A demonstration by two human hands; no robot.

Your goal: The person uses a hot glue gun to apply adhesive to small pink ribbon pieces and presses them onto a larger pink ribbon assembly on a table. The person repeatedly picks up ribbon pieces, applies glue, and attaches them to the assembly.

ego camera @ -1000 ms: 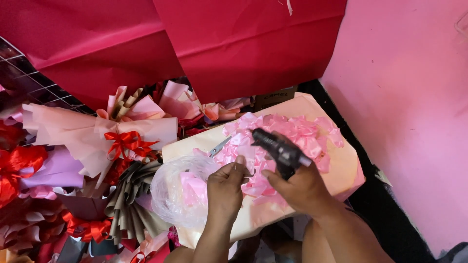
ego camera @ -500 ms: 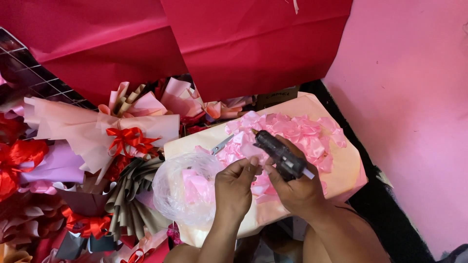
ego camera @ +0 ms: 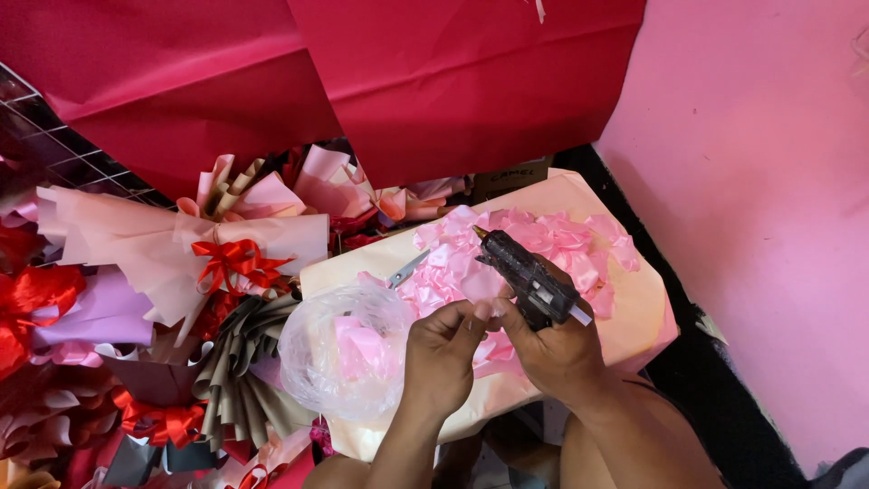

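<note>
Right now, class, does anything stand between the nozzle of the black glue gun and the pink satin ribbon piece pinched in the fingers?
Nothing visible does. The right hand holds the black glue gun, nozzle pointing up and away, while the left hand pinches the pink satin ribbon piece directly beside the gun's body.

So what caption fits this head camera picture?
Right hand grips a black glue gun; left hand pinches a pink ribbon piece.

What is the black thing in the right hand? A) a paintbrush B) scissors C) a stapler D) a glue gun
D: the right hand grips a black glue gun, its nozzle tip pointing up over the pile of pink ribbon petals, while the left hand pinches a pink piece beside it.
</note>
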